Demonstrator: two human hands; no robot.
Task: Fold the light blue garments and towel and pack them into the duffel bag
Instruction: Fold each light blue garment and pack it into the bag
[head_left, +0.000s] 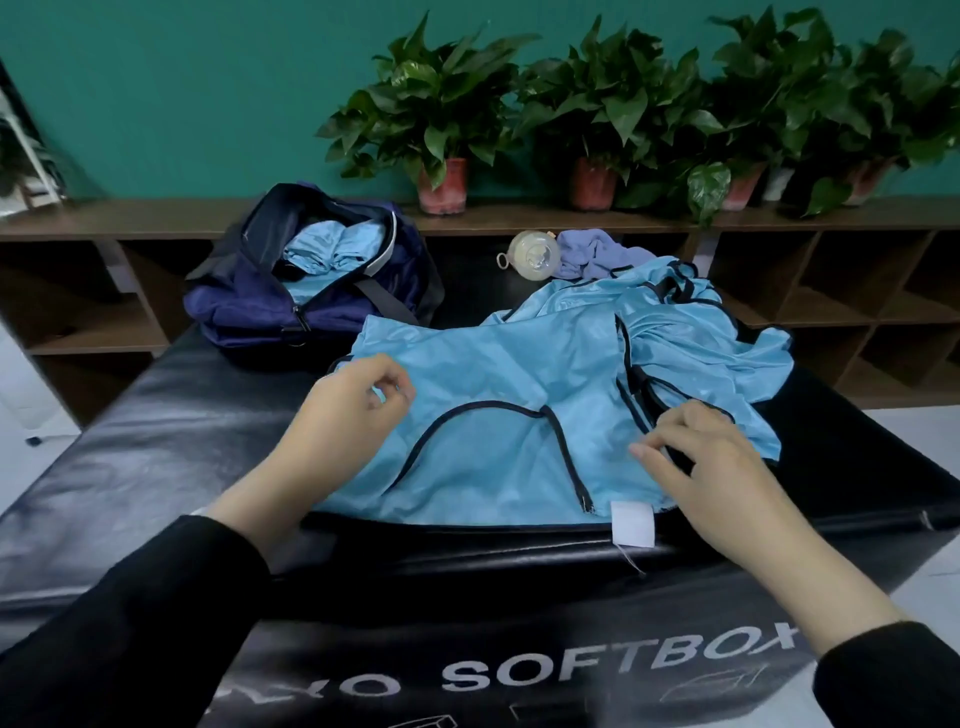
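Both hands are working the fabric now: the left hand (358, 400) is pinching the left edge of the light blue garment (498, 395) between thumb and curled fingers, while the right hand (696, 457) is pinching a fold near the black-trimmed opening on the right side. Neither one is lying flat; each is nipping cloth. The garment is lying spread across the black padded bench (156, 415), front hem hanging just at the near edge, a white label (632, 524) dangling over the lip. Its right half is bunching up in a rumpled heap toward the far right corner. Behind it to the left, the navy duffel bag (291, 291) is sitting unzipped with 1 light blue piece (327, 249) already tucked inside. Farther back, a lavender towel (592, 254) is lying crumpled beside a pale round bottle (532, 252), and potted plants (441, 119) are lining the shelf (130, 218) behind.

Judging from this, it looks like the smoothing-out step before the first fold. The risk here is that slick, shiny cloth: pulling unevenly with 2 small pinches could be dragging the whole thing off the near edge, or folding the bunched right side in crooked. The wrinkled heap could also be trapping a strap, giving a lumpy bundle that is fighting for room in the bag.
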